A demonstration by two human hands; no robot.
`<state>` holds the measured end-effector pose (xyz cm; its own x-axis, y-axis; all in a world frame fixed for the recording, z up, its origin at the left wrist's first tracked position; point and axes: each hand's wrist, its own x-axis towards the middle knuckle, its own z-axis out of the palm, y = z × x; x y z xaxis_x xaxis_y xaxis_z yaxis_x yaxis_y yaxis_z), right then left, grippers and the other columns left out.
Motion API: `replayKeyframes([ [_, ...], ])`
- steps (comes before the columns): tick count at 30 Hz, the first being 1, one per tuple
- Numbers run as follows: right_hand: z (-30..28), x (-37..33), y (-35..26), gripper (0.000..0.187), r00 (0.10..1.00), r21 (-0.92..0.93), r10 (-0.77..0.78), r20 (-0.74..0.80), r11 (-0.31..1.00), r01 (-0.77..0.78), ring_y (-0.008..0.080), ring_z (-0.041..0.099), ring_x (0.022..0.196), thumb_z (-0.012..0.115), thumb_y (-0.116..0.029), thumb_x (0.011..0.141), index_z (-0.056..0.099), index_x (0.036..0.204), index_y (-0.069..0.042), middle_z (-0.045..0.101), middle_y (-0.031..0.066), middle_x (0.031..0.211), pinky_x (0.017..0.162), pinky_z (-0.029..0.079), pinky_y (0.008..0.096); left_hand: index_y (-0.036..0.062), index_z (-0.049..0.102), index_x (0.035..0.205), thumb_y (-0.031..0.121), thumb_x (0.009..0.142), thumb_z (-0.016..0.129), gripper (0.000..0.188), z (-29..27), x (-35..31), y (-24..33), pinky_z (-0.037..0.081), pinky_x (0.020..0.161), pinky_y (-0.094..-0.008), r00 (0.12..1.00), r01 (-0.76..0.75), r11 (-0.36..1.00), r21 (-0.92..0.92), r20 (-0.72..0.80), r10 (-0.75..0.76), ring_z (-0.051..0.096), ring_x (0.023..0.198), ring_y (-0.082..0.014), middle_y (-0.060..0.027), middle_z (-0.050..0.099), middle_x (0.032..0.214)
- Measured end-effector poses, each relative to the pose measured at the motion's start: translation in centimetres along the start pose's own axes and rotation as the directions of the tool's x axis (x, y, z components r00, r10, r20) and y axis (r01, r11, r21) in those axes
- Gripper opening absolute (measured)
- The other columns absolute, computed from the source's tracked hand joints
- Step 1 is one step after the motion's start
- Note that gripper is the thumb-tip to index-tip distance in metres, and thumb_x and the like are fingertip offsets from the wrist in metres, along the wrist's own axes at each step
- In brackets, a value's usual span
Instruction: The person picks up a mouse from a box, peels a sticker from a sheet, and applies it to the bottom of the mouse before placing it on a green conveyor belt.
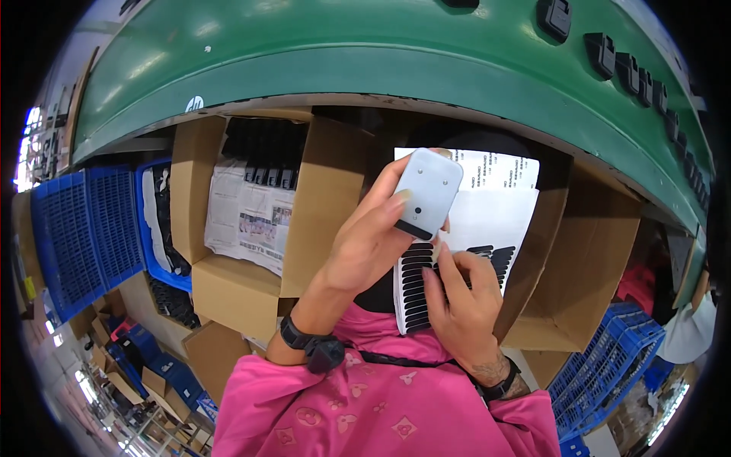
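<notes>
My left hand [364, 242] is closed around a flat silver-grey casing [430, 185] with rounded corners, small holes and a black end. The thumb lies across its face. Just below the black end, my right hand [466, 301] has its thumb and fingers drawn together. Whatever they pinch is too small to make out. Under both hands a white sticker sheet [412, 298] with rows of black strips rests over my lap. Its upper part is a blank white fold [499, 217] and a printed backing [499, 169]; my hands cover part of the strips.
A green worktable [320, 72] spans the far side, with several black plastic parts [601, 55] along its right. To the left stands an open cardboard box [236, 293] holding newspaper and black parts. Another open box [582, 266] is at right. Blue crates [87, 236] flank both sides.
</notes>
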<state>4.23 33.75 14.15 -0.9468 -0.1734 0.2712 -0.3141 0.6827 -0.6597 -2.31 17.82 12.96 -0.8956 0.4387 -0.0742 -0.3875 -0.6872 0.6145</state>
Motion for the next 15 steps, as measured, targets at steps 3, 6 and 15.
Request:
replayKeyframes([
  [3, 1.0, 0.5, -0.4, 0.037, 0.999, -0.062, 0.042, 0.018, 0.997, -0.041, 0.0217, 0.052, 0.069, 0.075, 0.002, 0.07, 0.066, 0.106, 0.002, 0.053, 0.0082, 0.083, 0.06, 0.043, 0.0328, 0.0011, 0.026, 0.141, 0.039, 0.092, 0.05, 0.067, 1.0, 0.7, -0.2, 0.046, 0.079, -0.0338, 0.987, -0.007, 1.0, 0.003, -0.163, 0.007, 0.055, 0.095, -0.0226, -0.0199, 0.049, 0.122],
  [6, 1.4, 0.2, -0.2, 0.038, 1.0, -0.07, 0.001, 0.009, 0.998, -0.001, 0.0222, 0.052, 0.068, 0.075, 0.003, 0.07, 0.066, 0.107, 0.003, 0.053, 0.0082, 0.082, 0.059, 0.043, 0.033, 0.0012, 0.027, 0.141, 0.037, 0.092, 0.051, 0.066, 1.0, 1.0, -0.7, 0.046, 0.08, -0.0342, 0.986, 0.006, 1.0, 0.021, -0.169, -0.002, 0.055, 0.096, -0.0229, -0.0194, 0.049, 0.122],
  [15, 1.7, 0.9, -0.9, 0.013, 0.988, 0.054, 0.151, 0.028, 0.987, -0.153, 0.0277, 0.054, 0.071, 0.065, 0.006, 0.077, 0.054, 0.083, 0.001, 0.054, 0.012, 0.079, 0.063, 0.043, 0.034, 0.0037, 0.022, 0.144, 0.02, 0.089, 0.06, 0.069, 0.3, 1.9, -0.4, 0.048, 0.086, -0.0356, 0.988, 0.068, 0.991, 0.115, -0.146, -0.051, 0.06, 0.105, -0.0272, -0.0174, 0.051, 0.122],
])
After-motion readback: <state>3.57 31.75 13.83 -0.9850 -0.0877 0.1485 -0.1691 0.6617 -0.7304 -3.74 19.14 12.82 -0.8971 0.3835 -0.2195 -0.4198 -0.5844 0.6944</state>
